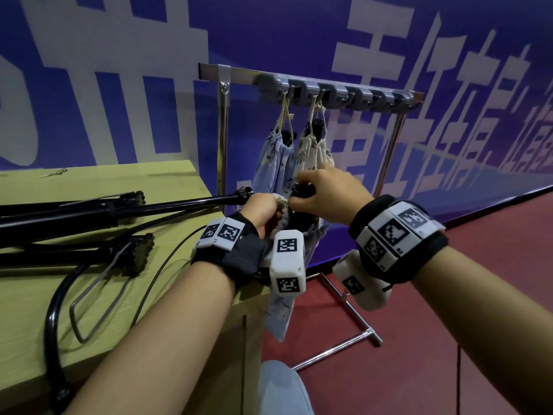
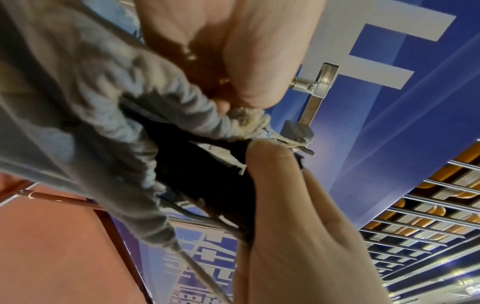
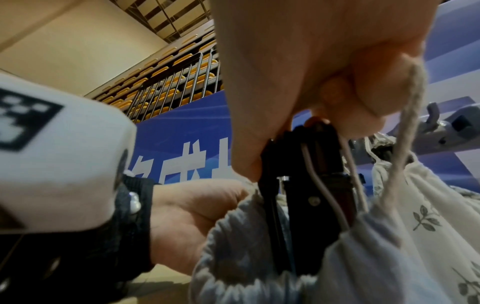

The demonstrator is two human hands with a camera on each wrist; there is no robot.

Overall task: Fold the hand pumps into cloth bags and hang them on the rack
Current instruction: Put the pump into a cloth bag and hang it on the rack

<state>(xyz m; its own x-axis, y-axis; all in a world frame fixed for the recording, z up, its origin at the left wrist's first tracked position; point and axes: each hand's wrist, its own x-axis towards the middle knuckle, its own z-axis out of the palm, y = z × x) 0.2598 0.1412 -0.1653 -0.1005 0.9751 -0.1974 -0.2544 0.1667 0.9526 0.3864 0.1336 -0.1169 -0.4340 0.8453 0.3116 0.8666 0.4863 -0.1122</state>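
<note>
At frame centre, the left hand (image 1: 263,209) pinched the bag (image 1: 279,307) mouth; the right hand (image 1: 326,190) gripped the upright pump (image 3: 306,185) and drawstring (image 3: 405,144), rack (image 1: 338,89) above.

Rack (image 1: 323,82) ahead: two left hooks taken by hung blue bag (image 1: 273,163) and white leaf-print bag (image 1: 311,152); hooks to their right (image 1: 380,98) bare, open air under them down to red floor (image 1: 449,295). Both hands bunched just in front of hung bags, white bag touching right hand (image 1: 324,190). Left side blocked: table edge (image 1: 191,175) with unfolded black pumps (image 1: 89,214) and hoses, one pump tip beside left hand (image 1: 261,209). Rack's left post (image 1: 223,139) stands just behind. Rack foot bar (image 1: 344,295) low at right.
</note>
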